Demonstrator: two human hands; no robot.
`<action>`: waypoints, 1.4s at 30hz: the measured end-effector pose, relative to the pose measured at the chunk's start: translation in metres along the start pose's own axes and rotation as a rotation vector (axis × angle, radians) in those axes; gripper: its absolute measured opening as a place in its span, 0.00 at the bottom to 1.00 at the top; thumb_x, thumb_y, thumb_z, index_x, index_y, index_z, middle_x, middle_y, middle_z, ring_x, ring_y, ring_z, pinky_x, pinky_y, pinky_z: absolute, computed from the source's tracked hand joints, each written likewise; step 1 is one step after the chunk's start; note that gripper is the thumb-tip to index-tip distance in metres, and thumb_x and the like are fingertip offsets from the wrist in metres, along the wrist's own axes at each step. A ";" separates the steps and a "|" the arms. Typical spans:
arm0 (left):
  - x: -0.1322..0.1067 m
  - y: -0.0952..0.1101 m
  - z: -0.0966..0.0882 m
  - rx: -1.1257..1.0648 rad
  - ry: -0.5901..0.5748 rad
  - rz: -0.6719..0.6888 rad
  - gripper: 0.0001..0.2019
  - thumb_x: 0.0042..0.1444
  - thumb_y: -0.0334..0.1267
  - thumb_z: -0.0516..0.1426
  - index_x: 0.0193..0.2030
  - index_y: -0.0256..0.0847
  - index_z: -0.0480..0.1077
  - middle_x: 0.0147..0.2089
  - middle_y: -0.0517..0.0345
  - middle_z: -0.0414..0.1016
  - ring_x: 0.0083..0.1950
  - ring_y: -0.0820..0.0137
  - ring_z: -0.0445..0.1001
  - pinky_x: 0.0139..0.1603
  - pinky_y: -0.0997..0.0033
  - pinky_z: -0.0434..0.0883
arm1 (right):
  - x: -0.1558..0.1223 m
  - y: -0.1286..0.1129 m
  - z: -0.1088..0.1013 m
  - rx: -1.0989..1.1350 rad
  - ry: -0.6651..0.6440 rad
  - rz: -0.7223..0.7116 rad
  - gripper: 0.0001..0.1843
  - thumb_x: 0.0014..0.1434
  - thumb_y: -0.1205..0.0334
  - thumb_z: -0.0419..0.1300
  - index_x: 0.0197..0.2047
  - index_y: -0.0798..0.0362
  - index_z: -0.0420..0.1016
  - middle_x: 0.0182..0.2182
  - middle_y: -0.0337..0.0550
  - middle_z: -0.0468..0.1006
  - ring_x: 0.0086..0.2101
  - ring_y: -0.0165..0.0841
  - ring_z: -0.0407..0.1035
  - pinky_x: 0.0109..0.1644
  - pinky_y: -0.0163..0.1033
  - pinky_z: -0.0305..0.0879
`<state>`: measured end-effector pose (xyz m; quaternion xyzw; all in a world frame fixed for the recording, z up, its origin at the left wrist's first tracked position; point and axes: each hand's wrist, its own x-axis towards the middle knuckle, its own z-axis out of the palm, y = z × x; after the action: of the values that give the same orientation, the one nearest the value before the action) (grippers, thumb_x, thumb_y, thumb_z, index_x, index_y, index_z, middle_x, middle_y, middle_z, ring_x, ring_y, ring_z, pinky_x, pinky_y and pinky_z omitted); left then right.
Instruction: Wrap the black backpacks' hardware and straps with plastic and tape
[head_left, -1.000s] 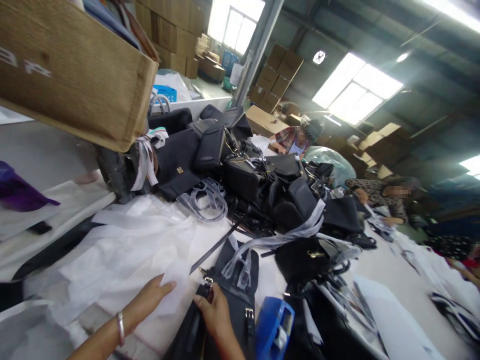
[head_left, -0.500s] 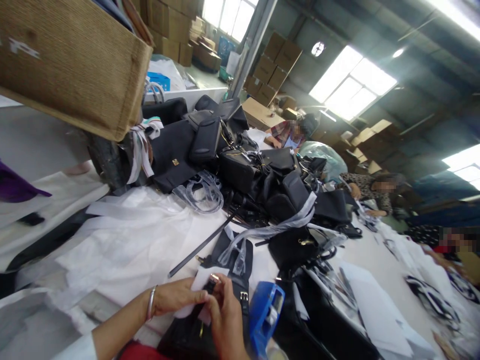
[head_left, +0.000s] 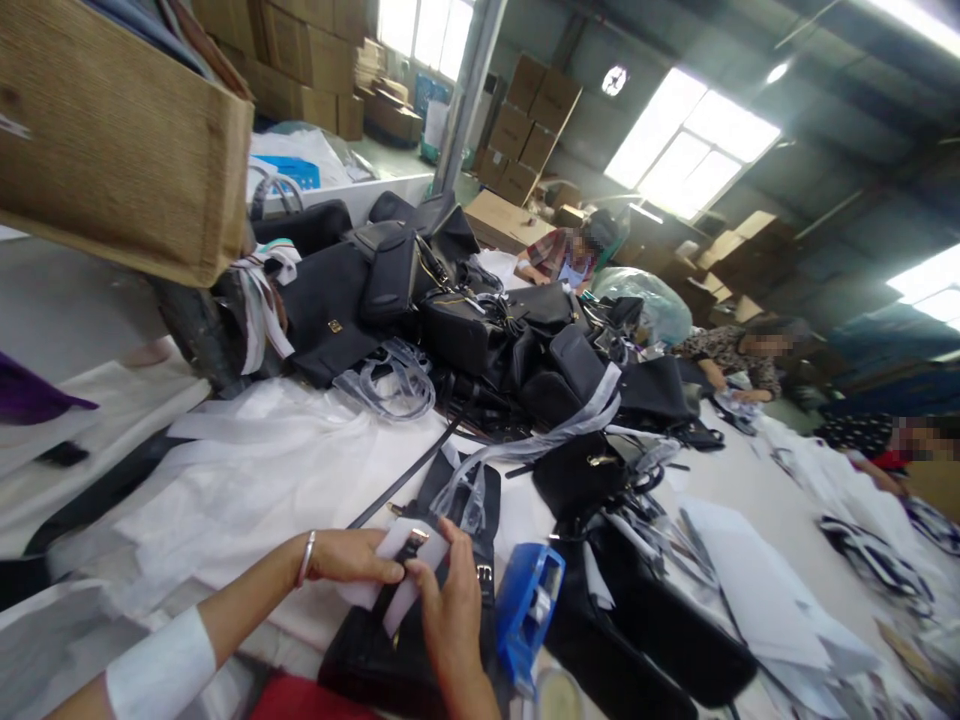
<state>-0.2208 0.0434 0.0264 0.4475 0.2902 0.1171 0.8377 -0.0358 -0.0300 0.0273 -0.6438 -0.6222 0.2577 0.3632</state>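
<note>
A black leather bag lies in front of me. Above it, my left hand is closed, its thumb pressing a dark buckled strap against a sheet of white paper. My right hand is closed on the other edge of the same paper, thumb near the strap and fingers behind the sheet. A gold-toned buckle shows at the strap's upper end. Just right of the bag stands a blue tape dispenser. Plastic-wrapped handles rest on the bag's far end.
Black bags are heaped across the table. White tissue sheets spread on the left; white papers lie right. A tan woven bag hangs close at upper left. Several people sit farther off.
My fingers have shifted on the paper, and more of the strap and its buckle now show. The paper has opened flatter toward me. The camera view has moved slightly.
</note>
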 end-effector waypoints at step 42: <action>0.000 -0.017 0.026 0.162 0.253 0.129 0.19 0.55 0.43 0.58 0.52 0.40 0.73 0.46 0.56 0.79 0.51 0.57 0.72 0.55 0.62 0.66 | 0.024 -0.018 -0.006 0.261 -0.072 0.227 0.06 0.57 0.63 0.57 0.36 0.51 0.74 0.30 0.37 0.77 0.31 0.32 0.70 0.36 0.33 0.63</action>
<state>-0.2066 0.0162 0.0240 0.5131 0.3725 0.2024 0.7463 -0.0402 -0.0076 0.0482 -0.6476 -0.5195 0.3984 0.3899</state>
